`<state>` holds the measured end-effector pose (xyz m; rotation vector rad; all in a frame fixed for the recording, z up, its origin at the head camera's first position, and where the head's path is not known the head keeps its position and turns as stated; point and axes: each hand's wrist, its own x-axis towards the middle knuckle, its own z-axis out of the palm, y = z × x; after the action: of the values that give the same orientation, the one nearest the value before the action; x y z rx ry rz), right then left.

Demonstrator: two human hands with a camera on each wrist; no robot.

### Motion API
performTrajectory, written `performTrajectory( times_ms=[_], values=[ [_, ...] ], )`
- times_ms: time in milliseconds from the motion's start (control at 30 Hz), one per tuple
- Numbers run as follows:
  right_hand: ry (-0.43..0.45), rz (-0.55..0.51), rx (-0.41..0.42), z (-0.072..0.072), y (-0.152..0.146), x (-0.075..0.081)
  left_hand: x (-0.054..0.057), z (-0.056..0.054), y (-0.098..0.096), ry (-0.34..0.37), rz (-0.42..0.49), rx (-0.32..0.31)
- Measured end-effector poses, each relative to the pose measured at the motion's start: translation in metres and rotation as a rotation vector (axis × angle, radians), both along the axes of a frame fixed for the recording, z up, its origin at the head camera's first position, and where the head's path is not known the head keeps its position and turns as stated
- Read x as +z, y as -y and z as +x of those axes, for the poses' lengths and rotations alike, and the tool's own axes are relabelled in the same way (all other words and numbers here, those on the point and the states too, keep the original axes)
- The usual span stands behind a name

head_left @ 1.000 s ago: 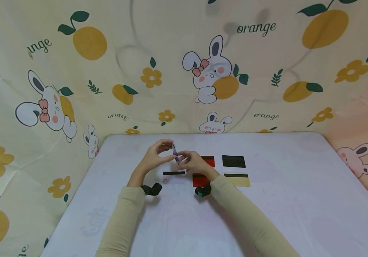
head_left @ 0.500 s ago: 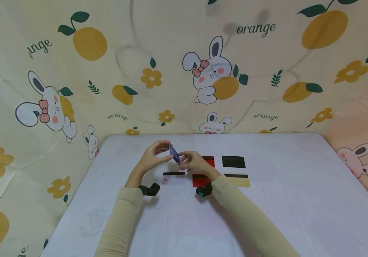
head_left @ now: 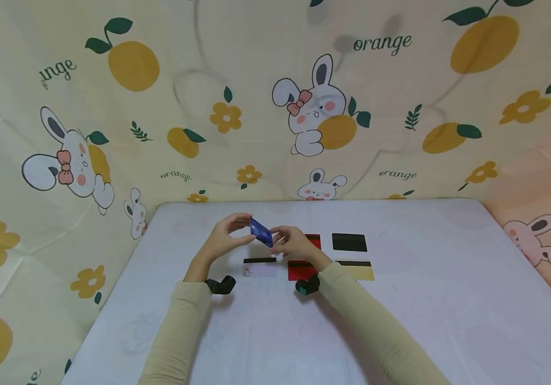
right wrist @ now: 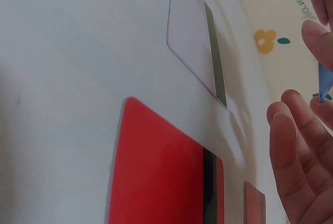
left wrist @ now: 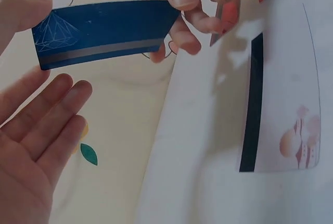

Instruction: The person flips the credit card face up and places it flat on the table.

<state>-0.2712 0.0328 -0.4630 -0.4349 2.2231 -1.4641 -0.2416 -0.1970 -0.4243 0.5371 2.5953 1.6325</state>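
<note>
- Head view is lit soft and kinda flat, seemingly from overhead, a touch dim overall.
- Fuzzy shadows on the cream fabric backdrop with orange and rabbit prints (head_left: 261,43): a looping line at 11 o'clock, two round blobs at 1. Peachy tint at 3.
- Pale smudgy shadows on the smooth white table (head_left: 275,342) beside the long beige sleeves (head_left: 174,334).
- Printing on the blue rectangular card (head_left: 261,232) is too tiny to read there.
- Left wrist cam: dimmer, greyer, broad shadow from 2 toward 5 o'clock; the white card with black stripe (left wrist: 283,78) looks bowed at 3.
- Right wrist cam: murky, softish, table edge bending from 1 toward 5.
</note>
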Motion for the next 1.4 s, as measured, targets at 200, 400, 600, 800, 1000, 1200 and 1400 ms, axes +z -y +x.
performTrajectory(
  times_ms=[200, 400, 600, 800, 1000, 1200, 1400],
  values=[
    [-0.028, 0.010, 0.010, -0.003, -0.002, -0.002, -0.007, -0.002, 0.004, -0.032, -0.017, -0.002],
    [-0.038, 0.028, -0.005, -0.004, -0.004, -0.005, -0.009, -0.001, 0.007, 0.020, -0.024, 0.009],
    [-0.069, 0.063, -0.037, -0.006, -0.005, -0.006, -0.013, -0.003, 0.009, 0.060, -0.045, 0.026],
    [-0.079, 0.074, -0.034, -0.007, -0.005, -0.007, -0.018, -0.005, 0.010, 0.090, -0.044, 0.026],
    [-0.089, 0.063, -0.022, -0.007, -0.008, -0.007, -0.022, -0.007, 0.013, 0.118, -0.054, 0.032],
    [-0.055, 0.081, -0.028, -0.009, -0.009, -0.010, -0.030, -0.007, 0.018, 0.135, -0.093, 0.040],
    [-0.051, 0.069, -0.015, -0.008, -0.009, -0.012, -0.038, -0.010, 0.020, 0.152, -0.090, 0.047]
  ],
)
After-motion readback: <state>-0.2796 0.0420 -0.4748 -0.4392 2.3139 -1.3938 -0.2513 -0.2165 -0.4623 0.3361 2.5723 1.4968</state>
